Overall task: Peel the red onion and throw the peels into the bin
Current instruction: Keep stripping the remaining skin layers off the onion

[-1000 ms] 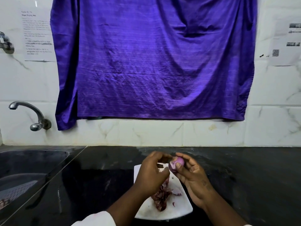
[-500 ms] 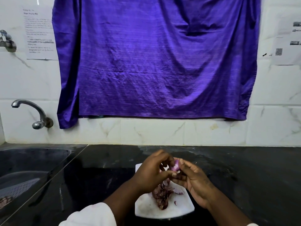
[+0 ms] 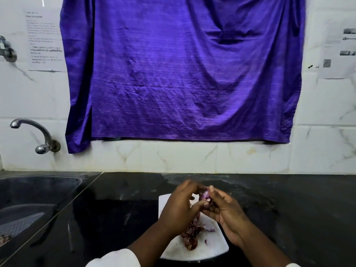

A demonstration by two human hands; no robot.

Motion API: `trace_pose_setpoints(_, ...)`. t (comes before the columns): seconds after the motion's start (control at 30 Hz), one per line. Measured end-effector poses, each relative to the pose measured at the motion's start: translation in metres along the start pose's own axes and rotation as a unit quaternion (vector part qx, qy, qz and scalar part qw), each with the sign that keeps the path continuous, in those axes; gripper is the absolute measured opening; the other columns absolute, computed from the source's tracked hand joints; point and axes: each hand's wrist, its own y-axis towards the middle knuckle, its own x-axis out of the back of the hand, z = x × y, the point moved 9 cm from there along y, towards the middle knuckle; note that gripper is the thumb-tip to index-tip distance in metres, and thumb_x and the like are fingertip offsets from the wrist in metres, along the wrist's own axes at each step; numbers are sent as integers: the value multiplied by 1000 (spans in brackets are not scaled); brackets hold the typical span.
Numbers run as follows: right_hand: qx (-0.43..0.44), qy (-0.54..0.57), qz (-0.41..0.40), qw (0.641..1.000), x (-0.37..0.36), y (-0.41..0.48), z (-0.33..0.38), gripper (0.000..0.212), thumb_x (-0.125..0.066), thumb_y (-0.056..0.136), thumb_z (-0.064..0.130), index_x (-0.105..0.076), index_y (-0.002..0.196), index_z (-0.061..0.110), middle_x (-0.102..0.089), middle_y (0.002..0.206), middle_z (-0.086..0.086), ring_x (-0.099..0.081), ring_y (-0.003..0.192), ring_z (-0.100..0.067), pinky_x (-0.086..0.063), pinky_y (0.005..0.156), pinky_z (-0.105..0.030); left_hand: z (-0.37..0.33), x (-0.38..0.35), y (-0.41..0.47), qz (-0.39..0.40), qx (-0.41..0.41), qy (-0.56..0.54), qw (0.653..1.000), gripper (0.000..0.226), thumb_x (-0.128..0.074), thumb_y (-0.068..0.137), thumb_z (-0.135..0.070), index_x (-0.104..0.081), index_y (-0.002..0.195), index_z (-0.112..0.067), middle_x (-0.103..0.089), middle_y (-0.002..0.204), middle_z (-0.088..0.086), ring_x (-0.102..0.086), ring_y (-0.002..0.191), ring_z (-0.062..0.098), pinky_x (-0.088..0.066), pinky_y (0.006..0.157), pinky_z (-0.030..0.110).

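A small red onion (image 3: 205,195), pale purple where bared, is held above the white plate (image 3: 212,249) between both hands. My right hand (image 3: 224,211) grips it from the right with thumb on top. My left hand (image 3: 181,207) pinches at its left side with thumb and fingertips; most of the onion is hidden by fingers. A heap of dark red peels (image 3: 192,234) lies on the plate below the hands. No bin is in view.
The plate rests on a black stone counter (image 3: 119,209). A sink (image 3: 28,201) lies at the left with a tap (image 3: 34,132) on the tiled wall. A purple cloth (image 3: 183,70) hangs on the wall behind.
The onion has been turned in my right hand and is now more covered by fingers. My left hand's fingertips have closed in on its left side. Both hands stay over the plate.
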Motion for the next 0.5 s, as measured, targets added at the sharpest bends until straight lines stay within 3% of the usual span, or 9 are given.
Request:
trace_pose_setpoints(0.23, 5, -10, -40, 999, 6, 3, -4, 30, -69, 93, 25, -73, 115, 5, -78, 98, -18, -75, 79, -21, -63, 70, -32, 12, 1, -1, -36, 1, 23, 999, 20, -78, 86, -38, -67, 99, -27, -64, 97, -17, -63, 95, 7, -55, 81, 28)
trace_pose_setpoints(0.4, 14, -52, -45, 998, 7, 1, -4, 37, -74, 83, 30, -74, 114, 9, -77, 96, -21, -72, 78, -22, -61, 69, -32, 14, -2, 5, 35, 19, 5, 999, 19, -79, 85, -21, -62, 94, -25, -61, 94, -11, -59, 85, 13, -53, 74, 29)
trace_pose_setpoints(0.5, 10, -77, -40, 996, 7, 0, -4, 26, -73, 91, 24, -74, 113, 9, -76, 105, -24, -72, 79, -22, -61, 69, -31, 17, -5, 10, 83, 28, 4, 996, 20, -80, 85, -19, -62, 92, -20, -60, 89, -9, -54, 79, 7, -46, 68, 22)
